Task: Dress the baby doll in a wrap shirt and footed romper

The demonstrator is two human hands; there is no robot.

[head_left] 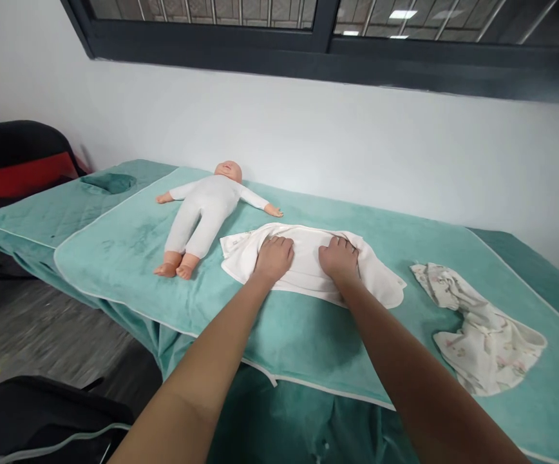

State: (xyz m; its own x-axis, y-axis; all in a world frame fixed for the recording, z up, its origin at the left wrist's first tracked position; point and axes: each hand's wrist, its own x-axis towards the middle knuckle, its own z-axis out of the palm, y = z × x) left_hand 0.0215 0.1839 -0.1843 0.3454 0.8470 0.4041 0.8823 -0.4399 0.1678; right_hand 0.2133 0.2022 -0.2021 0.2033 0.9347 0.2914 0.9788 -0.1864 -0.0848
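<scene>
A white baby garment (304,264) lies spread sideways on the green bed cover, partly rumpled. My left hand (274,258) is closed on its left part, fingers curled into the cloth. On the right part, my right hand (340,259) grips the fabric the same way. My fingertips are partly hidden in the folds. Just beyond my left hand, a baby doll (207,203) with a white cloth body rests on its back, arms spread. To the right of my right hand lies a crumpled floral baby garment (494,341), touched by neither hand.
The bed (308,348) has a green plush cover with white piping, and its left end has a face hole (109,183). A white wall (284,129) runs along the far side below a dark window frame (279,48). Black chairs (23,145) stand at left.
</scene>
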